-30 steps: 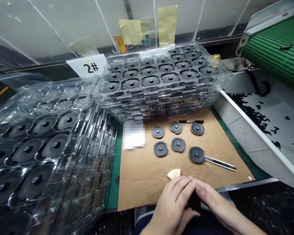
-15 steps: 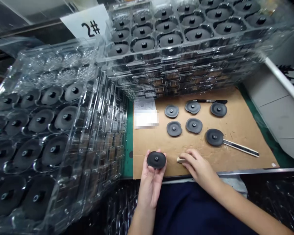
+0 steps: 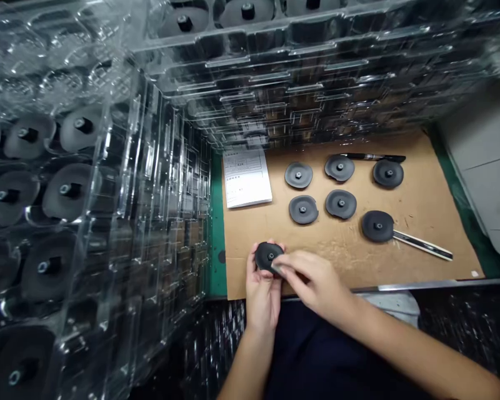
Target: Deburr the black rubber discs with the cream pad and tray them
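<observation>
Left hand (image 3: 263, 297) holds black rubber disc (image 3: 269, 258); right hand (image 3: 312, 283) pinches its edge; six more discs (image 3: 340, 204) on cardboard (image 3: 433, 244), many in clear plastic trays (image 3: 250, 61)

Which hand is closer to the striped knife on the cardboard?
The right hand is closer: it is to the left of the knife and lower down. The left hand is farther left, holding a black disc.

Glaring hard off the clear plastic trays (image 3: 162, 166) right now, spreading bright and even across the cardboard sheet (image 3: 341, 250), pooling only faint shadow beneath the right hand (image 3: 316, 283), bowing sharply toward the frame edges, blurring slightly around the fingers (image 3: 295, 266)!
</observation>
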Available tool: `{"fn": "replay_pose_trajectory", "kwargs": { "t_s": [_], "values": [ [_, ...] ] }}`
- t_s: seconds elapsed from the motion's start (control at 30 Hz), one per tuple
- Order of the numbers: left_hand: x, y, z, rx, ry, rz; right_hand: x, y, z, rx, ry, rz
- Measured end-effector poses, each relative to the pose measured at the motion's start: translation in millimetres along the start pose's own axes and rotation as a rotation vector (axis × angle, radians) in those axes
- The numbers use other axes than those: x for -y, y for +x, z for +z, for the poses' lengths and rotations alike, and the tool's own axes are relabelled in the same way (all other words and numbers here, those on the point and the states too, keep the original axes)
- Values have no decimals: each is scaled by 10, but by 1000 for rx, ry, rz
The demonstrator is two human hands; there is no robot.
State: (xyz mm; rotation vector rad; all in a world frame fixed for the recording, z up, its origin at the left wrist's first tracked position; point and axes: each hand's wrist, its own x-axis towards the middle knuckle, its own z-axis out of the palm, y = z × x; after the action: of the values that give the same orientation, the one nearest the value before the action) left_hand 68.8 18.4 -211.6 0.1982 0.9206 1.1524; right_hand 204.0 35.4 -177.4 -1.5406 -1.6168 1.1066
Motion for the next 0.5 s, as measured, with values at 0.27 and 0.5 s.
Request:
{"fn": "replay_pose_trajectory", "kwargs": {
  "t_s": [0.27, 0.5],
  "values": [
    [-19, -4, -2, 1, 19, -26, 0, -40, -4, 29, 3, 24],
    [-29, -3, 27, -32, 44, -21, -16, -16, -25, 6, -53, 43]
  ]
}}
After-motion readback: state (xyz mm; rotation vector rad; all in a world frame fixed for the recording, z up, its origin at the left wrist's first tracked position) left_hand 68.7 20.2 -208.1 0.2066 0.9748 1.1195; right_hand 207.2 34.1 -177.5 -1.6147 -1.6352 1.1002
